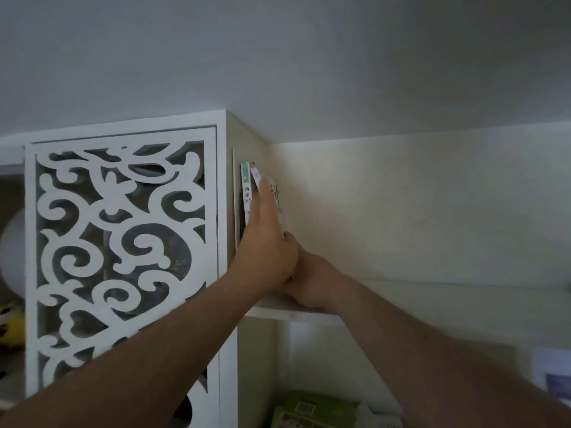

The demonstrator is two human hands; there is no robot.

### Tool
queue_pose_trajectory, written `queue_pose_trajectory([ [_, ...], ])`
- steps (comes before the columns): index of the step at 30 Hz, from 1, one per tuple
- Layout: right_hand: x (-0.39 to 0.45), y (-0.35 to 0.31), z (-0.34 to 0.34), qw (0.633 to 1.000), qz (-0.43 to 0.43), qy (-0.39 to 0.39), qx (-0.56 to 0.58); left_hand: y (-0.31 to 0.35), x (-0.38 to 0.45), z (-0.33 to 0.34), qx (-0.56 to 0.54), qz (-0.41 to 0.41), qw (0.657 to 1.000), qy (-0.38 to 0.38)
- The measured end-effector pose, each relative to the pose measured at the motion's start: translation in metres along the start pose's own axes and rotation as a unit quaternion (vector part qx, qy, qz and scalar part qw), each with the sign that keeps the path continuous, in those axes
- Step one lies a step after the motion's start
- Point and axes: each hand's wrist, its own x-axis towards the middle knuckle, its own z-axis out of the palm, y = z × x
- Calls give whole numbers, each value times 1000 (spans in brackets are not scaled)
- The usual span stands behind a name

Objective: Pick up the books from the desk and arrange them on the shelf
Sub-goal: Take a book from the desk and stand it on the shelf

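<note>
Two books stand upright on the top shelf (296,313), against the cabinet's side wall. One has a white and green spine (246,188) with dark characters; the other shows a white cover (276,193) with black brush writing. My left hand (265,242) lies flat against the books, fingers stretched upward between the spine and the cover. My right hand (309,279) sits below and right of it, curled around the lower edge of the white-covered book. Most of that book is hidden by my hands.
A white carved lattice door (120,257) fills the left. The shelf runs on to the right along a cream back wall (417,211). Below it, green boxes (312,410) lie in a lower compartment. Ceiling is close above.
</note>
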Motion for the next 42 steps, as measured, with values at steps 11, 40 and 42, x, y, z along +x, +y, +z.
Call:
queue_pose_trajectory([
  [11, -18, -20, -12, 994, -7, -78, -75, -38, 11, -19, 480, 227, 843, -81],
  [40, -330, 209, -288, 904, 296, 110, -288, 255, -25, 287, 172, 175, 825, -509],
  [42, -318, 201, -276, 936, 227, 171, -209, 235, -30, 256, 251, 200, 822, -471],
])
